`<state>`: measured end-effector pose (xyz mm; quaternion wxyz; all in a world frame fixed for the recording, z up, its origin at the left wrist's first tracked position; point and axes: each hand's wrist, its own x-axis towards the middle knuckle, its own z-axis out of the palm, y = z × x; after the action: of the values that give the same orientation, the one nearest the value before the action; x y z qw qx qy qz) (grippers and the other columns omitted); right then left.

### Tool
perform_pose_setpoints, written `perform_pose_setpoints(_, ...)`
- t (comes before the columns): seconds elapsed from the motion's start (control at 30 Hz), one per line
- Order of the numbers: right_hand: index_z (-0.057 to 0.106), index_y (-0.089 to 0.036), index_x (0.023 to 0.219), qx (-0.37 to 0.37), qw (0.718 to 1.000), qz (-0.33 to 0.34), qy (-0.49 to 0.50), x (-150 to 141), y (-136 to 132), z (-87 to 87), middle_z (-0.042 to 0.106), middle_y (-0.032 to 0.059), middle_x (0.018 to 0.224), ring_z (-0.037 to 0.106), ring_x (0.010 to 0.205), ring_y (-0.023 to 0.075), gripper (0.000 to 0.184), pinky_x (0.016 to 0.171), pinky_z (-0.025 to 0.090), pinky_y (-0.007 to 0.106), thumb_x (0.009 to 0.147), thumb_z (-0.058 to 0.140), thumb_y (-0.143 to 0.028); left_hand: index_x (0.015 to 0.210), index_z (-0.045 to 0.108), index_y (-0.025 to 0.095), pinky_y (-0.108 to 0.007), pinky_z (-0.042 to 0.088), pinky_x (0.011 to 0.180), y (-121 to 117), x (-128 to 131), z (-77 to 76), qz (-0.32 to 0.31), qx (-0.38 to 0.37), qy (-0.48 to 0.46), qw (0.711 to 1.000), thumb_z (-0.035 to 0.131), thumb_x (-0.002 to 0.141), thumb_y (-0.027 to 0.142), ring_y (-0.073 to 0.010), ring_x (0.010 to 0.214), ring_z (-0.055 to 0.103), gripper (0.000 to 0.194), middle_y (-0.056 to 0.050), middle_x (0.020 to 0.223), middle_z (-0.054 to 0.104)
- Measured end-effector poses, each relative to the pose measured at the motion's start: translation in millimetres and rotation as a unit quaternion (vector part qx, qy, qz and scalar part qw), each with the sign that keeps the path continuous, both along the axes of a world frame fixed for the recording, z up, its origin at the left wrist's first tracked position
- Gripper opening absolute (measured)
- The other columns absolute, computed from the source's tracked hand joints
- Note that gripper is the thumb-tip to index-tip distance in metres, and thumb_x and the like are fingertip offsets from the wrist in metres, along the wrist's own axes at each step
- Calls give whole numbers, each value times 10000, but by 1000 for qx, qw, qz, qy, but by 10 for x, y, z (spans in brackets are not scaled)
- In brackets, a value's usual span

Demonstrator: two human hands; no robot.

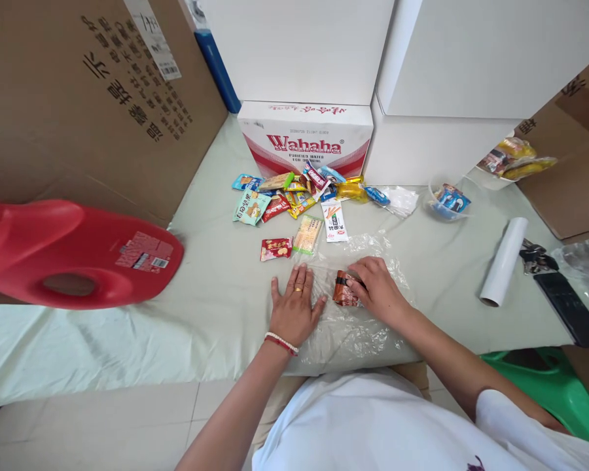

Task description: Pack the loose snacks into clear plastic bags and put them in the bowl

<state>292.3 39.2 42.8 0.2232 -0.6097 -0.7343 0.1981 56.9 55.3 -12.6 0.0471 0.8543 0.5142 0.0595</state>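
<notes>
My left hand (294, 306) lies flat, fingers spread, on the left part of a sheet of clear plastic film (353, 333). On the same film, my right hand (374, 288) grips a small brown snack packet (342, 290) with thumb and fingers. Just beyond my left hand are a red wrapped snack (275, 248) and a pale packet with a green edge (307, 234). A white packet (334, 221) lies farther back. Behind these, several colourful snack packets (294, 193) are heaped against a Wahaha water carton (307, 140).
A red jug (142, 261) lies at the left beside a large cardboard box (103, 78). To the right are a clear bowl (434, 206) with a blue packet, a white roll (504, 261), keys (537, 256) and a black phone (569, 307). White boxes (446, 144) stand at the back.
</notes>
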Motion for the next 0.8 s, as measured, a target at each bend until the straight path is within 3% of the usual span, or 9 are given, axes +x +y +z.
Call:
perform_pose_setpoints(0.13,552,-159,1394,-22,998,44,-35,0,-90,-4,572,164,1364,432,1319,337,601,1119,397,502,892,708,-452,1604,301,125,-680,67,1255,-2,-17,-4,-4,-1,0,1000,311,1046,496,-297,1562,276,670,-146,1670,274)
perform_pose_setpoints(0.2,536,-170,1411,-50,996,46,-63,3,-126,12,575,158,1368,430,1327,348,675,1118,399,512,822,782,-387,1607,289,120,-685,78,1252,-2,-16,-10,-3,1,-3,1000,314,1046,483,-304,1558,287,669,-153,1666,287)
perform_pose_setpoints(0.37,562,-178,1379,-53,991,69,-102,-45,-162,55,592,156,1327,444,1304,334,555,1100,409,510,852,723,-245,1614,275,128,-690,79,1247,7,-2,-18,-6,7,-16,1000,327,1046,460,-314,1547,313,659,-177,1654,308)
perform_pose_setpoints(0.53,540,-192,1422,-52,988,88,-117,-55,-185,-11,603,150,1325,447,1307,337,610,1121,378,523,839,719,-192,1607,315,184,-673,145,1243,23,-101,16,-13,1,-40,999,300,1057,446,-306,1537,336,610,-154,1660,309)
perform_pose_setpoints(0.67,532,-209,1435,-73,991,70,-83,99,-216,-86,606,140,1310,469,1272,321,634,1091,406,513,821,675,-139,1598,342,232,-713,102,1229,25,-218,25,-8,-3,-29,1000,338,1048,447,-320,1527,353,590,-140,1639,363)
perform_pose_setpoints(0.8,538,-198,1412,-62,997,47,-27,290,-188,-22,582,148,1322,455,1283,330,615,1077,421,516,810,658,-156,1613,298,209,-726,116,1220,32,-246,10,-6,-7,-26,1000,339,1049,437,-326,1521,362,610,-151,1642,356)
